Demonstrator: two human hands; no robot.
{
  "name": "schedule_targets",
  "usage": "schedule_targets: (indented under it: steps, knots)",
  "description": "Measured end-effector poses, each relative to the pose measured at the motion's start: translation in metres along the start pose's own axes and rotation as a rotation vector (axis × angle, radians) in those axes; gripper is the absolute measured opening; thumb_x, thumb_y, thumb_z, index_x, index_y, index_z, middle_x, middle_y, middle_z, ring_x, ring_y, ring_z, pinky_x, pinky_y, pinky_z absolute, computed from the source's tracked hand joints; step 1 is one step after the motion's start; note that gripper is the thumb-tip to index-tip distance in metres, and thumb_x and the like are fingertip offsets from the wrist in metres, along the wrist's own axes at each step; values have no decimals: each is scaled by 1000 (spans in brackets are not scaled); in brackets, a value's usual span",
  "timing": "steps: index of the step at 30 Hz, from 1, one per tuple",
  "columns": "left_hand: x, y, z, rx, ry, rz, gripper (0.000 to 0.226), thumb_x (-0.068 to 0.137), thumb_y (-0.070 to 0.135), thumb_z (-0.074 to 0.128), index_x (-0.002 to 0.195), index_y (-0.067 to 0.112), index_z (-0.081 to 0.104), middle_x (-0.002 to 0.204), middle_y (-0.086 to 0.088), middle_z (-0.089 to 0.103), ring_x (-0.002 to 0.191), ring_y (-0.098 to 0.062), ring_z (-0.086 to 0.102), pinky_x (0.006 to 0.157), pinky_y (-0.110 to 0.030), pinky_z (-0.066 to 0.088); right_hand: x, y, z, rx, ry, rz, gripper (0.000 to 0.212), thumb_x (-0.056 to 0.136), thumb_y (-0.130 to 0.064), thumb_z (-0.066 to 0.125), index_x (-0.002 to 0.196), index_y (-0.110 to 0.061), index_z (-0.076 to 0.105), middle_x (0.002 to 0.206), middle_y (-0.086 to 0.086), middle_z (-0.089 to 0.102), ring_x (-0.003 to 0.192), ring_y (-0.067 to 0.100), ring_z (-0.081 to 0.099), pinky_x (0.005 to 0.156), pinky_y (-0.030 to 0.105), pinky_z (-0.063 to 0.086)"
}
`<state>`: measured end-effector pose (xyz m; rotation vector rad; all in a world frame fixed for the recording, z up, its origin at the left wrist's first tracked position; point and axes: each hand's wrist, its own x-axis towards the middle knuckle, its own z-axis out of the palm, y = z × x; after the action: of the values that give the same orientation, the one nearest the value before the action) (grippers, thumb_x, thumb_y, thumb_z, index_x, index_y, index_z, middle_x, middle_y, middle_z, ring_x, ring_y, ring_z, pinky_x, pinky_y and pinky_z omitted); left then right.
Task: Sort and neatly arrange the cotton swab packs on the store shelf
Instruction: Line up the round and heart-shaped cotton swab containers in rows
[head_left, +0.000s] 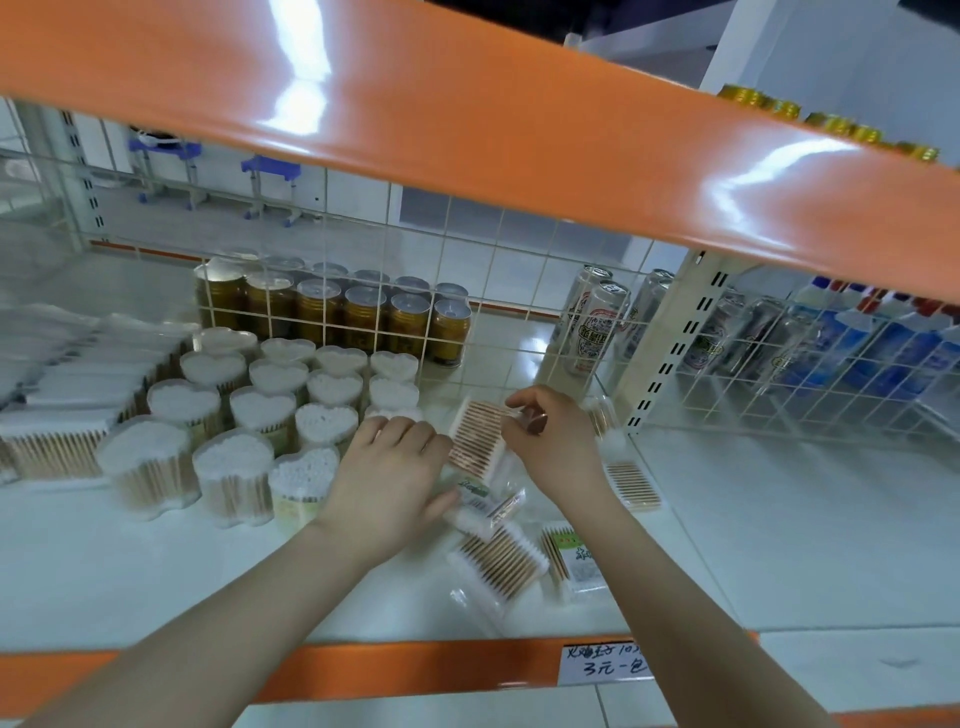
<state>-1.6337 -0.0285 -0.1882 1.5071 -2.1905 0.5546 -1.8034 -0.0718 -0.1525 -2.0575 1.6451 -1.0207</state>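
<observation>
Both my hands reach over the white shelf (156, 582). My right hand (550, 441) pinches the far end of a flat clear swab pack (475, 441) that is tilted up off the shelf. My left hand (389, 478) lies flat with fingers spread beside that pack, its thumb touching a small green-labelled pack (483, 501). More flat packs lie loose: one (501, 564) in front, a green-labelled one (571, 564) beside it, another (631, 483) to the right. Heart-shaped swab tubs (239, 483) stand in rows on the left.
Flat swab packs (78, 384) are stacked at far left. Gold cans (332, 312) stand behind a wire grid (467, 270). Beer cans (597, 327) and blue bottles (857, 353) lie past a wire divider at right. An orange shelf (467, 119) overhangs. A price tag (605, 662) sits on the front edge.
</observation>
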Motion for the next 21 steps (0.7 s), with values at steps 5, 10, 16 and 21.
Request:
schedule_targets:
  steps: [5, 10, 16, 21]
  knots:
    - [-8, 2, -4, -39, -35, -16, 44, 48, 39, 84, 78, 12, 66, 72, -4, 65, 66, -26, 62, 69, -34, 28, -11, -8, -4, 60, 10, 36, 13, 83, -13, 63, 95, -18, 62, 93, 3, 60, 76, 14, 55, 64, 15, 39]
    - [-14, 3, -7, -45, -34, 10, 41, 48, 37, 83, 75, 13, 64, 68, -3, 63, 64, -25, 61, 69, -34, 28, -24, -15, -4, 100, 14, 72, 10, 82, -12, 63, 83, -20, 59, 86, 6, 62, 77, 22, 61, 68, 27, 48]
    - [-24, 4, -12, -107, 58, 48, 24, 72, 32, 48, 68, 15, 64, 62, 0, 62, 60, -22, 61, 69, -31, 31, -37, -21, -10, 160, 4, 130, 9, 85, -10, 59, 79, -16, 61, 78, 2, 63, 74, 23, 61, 74, 34, 52]
    - [-30, -2, -15, -230, 48, -12, 26, 71, 33, 44, 69, 17, 64, 61, 3, 62, 59, -20, 61, 73, -28, 32, -47, -26, -16, 197, -35, 204, 15, 88, -4, 53, 94, -4, 67, 76, -5, 60, 67, 17, 60, 75, 39, 56]
